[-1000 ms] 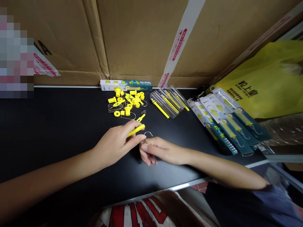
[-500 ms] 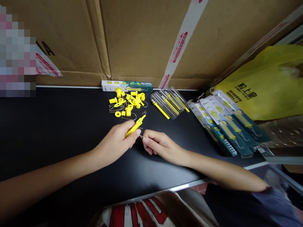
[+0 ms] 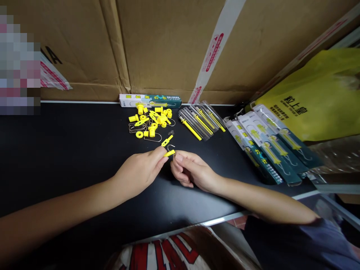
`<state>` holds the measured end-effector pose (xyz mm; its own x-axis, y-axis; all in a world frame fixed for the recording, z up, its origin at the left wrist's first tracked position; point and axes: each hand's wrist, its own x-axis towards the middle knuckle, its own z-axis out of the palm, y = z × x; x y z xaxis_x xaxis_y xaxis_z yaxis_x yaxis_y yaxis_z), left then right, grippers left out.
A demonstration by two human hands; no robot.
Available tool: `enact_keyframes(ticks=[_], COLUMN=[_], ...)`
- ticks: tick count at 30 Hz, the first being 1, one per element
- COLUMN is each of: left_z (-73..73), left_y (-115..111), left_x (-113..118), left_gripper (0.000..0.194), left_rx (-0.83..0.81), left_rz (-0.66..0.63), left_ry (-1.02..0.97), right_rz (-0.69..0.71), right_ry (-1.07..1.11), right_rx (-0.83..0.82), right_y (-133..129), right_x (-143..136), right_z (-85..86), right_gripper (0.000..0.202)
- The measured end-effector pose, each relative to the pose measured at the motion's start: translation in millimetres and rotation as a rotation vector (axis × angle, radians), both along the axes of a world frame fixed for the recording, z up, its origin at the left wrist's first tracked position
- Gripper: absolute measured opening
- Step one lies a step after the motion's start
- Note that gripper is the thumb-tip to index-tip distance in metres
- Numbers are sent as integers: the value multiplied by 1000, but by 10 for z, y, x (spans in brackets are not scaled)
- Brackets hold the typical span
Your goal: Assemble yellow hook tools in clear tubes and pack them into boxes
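Note:
My left hand (image 3: 144, 165) is closed in a pinch on a small yellow plastic piece (image 3: 169, 153), whose end points toward my right hand. The fingers of my right hand (image 3: 192, 167) are closed on a thin metal wire hook (image 3: 171, 146); its curved part shows just above the yellow piece. A slotted yellow plastic piece (image 3: 167, 141) shows just beyond my left fingertips; whether it is held or lies on the table I cannot tell. Behind it is a small coil spring (image 3: 171, 132). Farther back lies a pile of yellow plastic parts (image 3: 152, 131) with wire hooks (image 3: 137, 128).
Clear plastic tubes with yellow rods (image 3: 201, 122) lie right of the pile. A printed box (image 3: 150, 101) stands behind it, against a large cardboard carton (image 3: 168, 48). Several printed packages (image 3: 264, 142) and a yellow bag (image 3: 312, 101) are at the right on the black table (image 3: 70, 150).
My left hand has turned, and the yellow piece now points toward my right hand instead of up and away. The wire hook's curve now shows above the yellow piece, between my hands.

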<state>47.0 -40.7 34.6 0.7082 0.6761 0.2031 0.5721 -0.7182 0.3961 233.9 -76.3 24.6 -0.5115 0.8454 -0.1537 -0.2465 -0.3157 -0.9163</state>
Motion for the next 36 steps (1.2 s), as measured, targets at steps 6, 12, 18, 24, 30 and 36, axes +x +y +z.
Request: enact_keyframes(ticks=[6,12,18,24,30,36], left_z=[-20,-68,-95,-75,-64,-75], left_y=[-32,-42,-53,-57,-61,-58], left_x=[2,-6,-2,4,9,33], left_gripper=[27,21,16,15,14,13], left_rx=[123,4,-82,-122,-133,-171], left_rz=[8,10,3,11,23,26], left_ry=[85,86,71,71,125,187], right_rz=[17,-22,-61,-77,-85,-96], right_ry=[106,138,141,135,134,112], right_rx=[-79,-74,-100,-96,-94,-115], right_y=[-6,1,-12,-16,-31,-40], right_x=[-29,-59,-85,-87,-108,-129], right_z=[7,-38,-33,-31,-62,-112], right_gripper=[30,31,33,33,33,35])
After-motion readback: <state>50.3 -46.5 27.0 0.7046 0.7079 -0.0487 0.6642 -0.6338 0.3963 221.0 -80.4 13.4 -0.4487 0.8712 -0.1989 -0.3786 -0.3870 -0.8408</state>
